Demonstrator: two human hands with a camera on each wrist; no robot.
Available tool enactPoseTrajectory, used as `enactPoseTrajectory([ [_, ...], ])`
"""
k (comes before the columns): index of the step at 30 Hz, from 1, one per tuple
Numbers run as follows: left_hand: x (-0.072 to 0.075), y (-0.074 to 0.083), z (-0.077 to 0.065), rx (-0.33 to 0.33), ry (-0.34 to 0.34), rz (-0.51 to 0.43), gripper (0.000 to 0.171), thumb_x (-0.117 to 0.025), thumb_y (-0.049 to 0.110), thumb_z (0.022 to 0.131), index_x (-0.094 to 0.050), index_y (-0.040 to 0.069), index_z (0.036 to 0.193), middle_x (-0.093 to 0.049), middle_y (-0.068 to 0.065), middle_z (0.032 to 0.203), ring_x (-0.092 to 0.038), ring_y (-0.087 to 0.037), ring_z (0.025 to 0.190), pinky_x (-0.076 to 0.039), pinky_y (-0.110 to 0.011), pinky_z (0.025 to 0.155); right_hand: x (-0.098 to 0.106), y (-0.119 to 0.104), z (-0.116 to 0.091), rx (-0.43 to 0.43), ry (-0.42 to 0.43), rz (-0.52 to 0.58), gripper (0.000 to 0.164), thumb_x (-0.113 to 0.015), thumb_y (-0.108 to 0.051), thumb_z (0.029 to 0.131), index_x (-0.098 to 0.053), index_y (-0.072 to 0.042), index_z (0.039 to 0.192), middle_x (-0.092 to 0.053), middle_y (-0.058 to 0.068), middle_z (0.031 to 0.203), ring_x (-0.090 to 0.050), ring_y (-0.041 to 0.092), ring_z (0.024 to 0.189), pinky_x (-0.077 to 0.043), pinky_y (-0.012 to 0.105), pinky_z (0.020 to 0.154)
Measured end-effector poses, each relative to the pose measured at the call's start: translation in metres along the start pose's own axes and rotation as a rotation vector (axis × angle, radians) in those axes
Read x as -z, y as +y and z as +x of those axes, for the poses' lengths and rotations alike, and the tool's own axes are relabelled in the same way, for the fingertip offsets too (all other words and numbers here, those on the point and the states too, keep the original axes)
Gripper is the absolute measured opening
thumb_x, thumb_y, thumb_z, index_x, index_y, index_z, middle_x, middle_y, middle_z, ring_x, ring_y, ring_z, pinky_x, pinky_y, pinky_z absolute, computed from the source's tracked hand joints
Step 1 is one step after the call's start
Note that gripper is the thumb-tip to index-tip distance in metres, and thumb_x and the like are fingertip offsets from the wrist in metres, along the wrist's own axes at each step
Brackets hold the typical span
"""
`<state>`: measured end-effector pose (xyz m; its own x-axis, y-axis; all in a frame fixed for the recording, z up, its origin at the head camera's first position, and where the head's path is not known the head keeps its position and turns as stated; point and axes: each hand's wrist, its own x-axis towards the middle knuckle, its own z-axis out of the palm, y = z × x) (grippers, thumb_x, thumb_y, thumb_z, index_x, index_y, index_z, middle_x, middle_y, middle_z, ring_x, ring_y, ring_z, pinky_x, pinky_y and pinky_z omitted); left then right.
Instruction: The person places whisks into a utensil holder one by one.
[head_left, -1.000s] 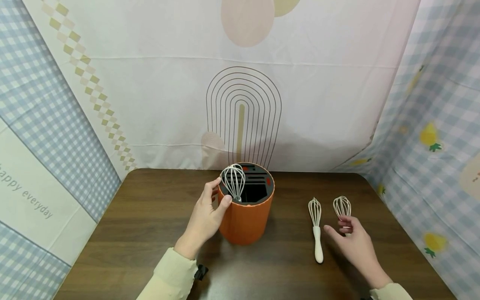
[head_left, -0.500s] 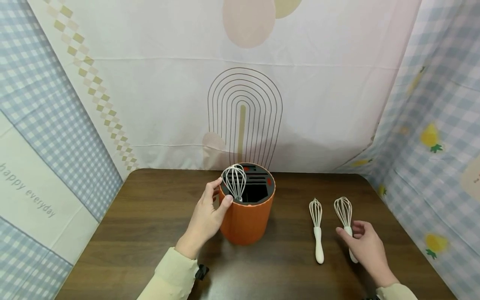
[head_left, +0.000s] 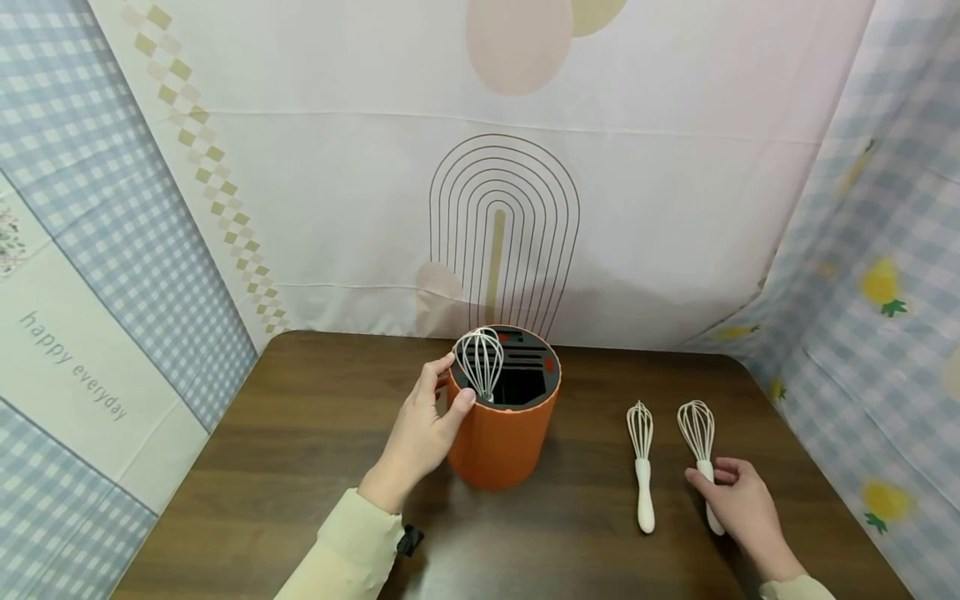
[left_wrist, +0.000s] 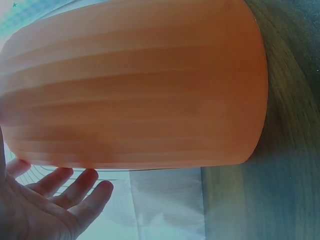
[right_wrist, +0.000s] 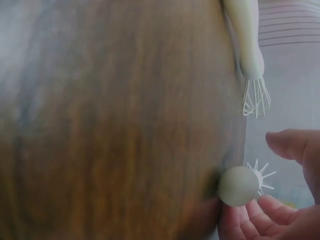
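An orange round knife block [head_left: 501, 450] with a black slotted top stands upright on the table. My left hand [head_left: 417, 437] holds it near the rim, thumb at the front and fingers along its left side. A white whisk [head_left: 481, 363] stands head up in the block, its handle hidden inside. Two white whisks lie at the right, wires pointing away. Over the handle of the outer whisk [head_left: 697, 429] is my right hand [head_left: 750, 508]. In the right wrist view the thumb [right_wrist: 287, 144] stands apart from that whisk's handle end [right_wrist: 239, 187], fingers close beside it. The inner whisk [head_left: 643, 487] lies to the left.
The dark wooden table [head_left: 300, 433] has its back edge against a pale printed cloth [head_left: 337, 208]. Blue checked cloths hang at the left [head_left: 150, 167] and right [head_left: 847, 317].
My right hand has drawn back toward me from the outer whisk's wires to its handle. The left hand stays at the knife block. The head view has shifted slightly.
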<state>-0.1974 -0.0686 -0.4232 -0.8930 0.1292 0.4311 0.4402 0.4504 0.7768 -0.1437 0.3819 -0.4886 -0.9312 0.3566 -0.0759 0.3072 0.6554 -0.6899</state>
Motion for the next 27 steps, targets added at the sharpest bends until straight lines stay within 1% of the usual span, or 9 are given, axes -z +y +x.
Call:
enactPoseTrajectory([
  [7, -0.0005, -0.0002, 0.0002, -0.008, 0.004, 0.001, 0.057, -0.054, 0.047, 0.096, -0.035, 0.024, 0.144, -0.04, 0.005, 0.148, -0.051, -0.021, 0.124, -0.043, -0.044, 0.102, -0.0017, 0.0014, 0.0004, 0.008, 0.011, -0.006, 0.073, -0.067, -0.039, 0.089, -0.04, 0.013, 0.132, -0.056, 0.033, 0.119, -0.057, 0.039, 0.104, -0.046, 0.023, 0.067],
  [11, -0.0009, -0.0001, 0.0005, -0.014, 0.002, 0.003, 0.057, -0.054, 0.046, 0.096, -0.035, 0.024, 0.145, -0.04, 0.005, 0.148, -0.051, -0.021, 0.124, -0.043, -0.043, 0.102, -0.0009, 0.0031, 0.0025, 0.018, -0.006, -0.011, 0.068, -0.067, -0.035, 0.09, -0.041, 0.014, 0.13, -0.057, 0.033, 0.115, -0.058, 0.038, 0.101, -0.047, 0.024, 0.065],
  [14, -0.0009, -0.0002, 0.0006, -0.014, 0.003, 0.005, 0.057, -0.054, 0.047, 0.096, -0.035, 0.024, 0.145, -0.04, 0.004, 0.147, -0.051, -0.021, 0.123, -0.043, -0.043, 0.102, -0.0007, 0.0045, 0.0048, 0.025, -0.015, -0.02, 0.063, -0.066, -0.03, 0.09, -0.043, 0.015, 0.127, -0.06, 0.03, 0.109, -0.059, 0.034, 0.094, -0.048, 0.024, 0.063],
  [17, -0.0007, -0.0004, 0.0005, -0.013, 0.004, 0.005, 0.057, -0.054, 0.047, 0.096, -0.035, 0.024, 0.144, -0.04, 0.004, 0.147, -0.051, -0.021, 0.123, -0.043, -0.043, 0.101, -0.0015, 0.0055, 0.0062, 0.032, -0.011, -0.033, 0.055, -0.066, -0.026, 0.09, -0.047, 0.015, 0.122, -0.062, 0.025, 0.101, -0.06, 0.027, 0.086, -0.047, 0.025, 0.061],
  [20, -0.0007, -0.0008, 0.0005, -0.014, 0.005, 0.006, 0.057, -0.054, 0.046, 0.096, -0.035, 0.024, 0.144, -0.04, 0.005, 0.148, -0.051, -0.021, 0.123, -0.043, -0.043, 0.101, -0.002, 0.0058, 0.0068, 0.039, -0.008, -0.041, 0.051, -0.065, -0.024, 0.091, -0.05, 0.015, 0.12, -0.064, 0.02, 0.097, -0.058, 0.021, 0.081, -0.047, 0.025, 0.06],
  [27, -0.0006, -0.0016, 0.0001, -0.011, 0.002, 0.002, 0.057, -0.054, 0.047, 0.096, -0.035, 0.024, 0.144, -0.04, 0.004, 0.148, -0.051, -0.022, 0.123, -0.043, -0.045, 0.101, -0.0013, 0.0031, 0.0063, 0.057, -0.005, -0.04, 0.045, -0.062, -0.017, 0.091, -0.051, 0.017, 0.119, -0.064, 0.019, 0.094, -0.057, 0.021, 0.079, -0.047, 0.025, 0.06],
])
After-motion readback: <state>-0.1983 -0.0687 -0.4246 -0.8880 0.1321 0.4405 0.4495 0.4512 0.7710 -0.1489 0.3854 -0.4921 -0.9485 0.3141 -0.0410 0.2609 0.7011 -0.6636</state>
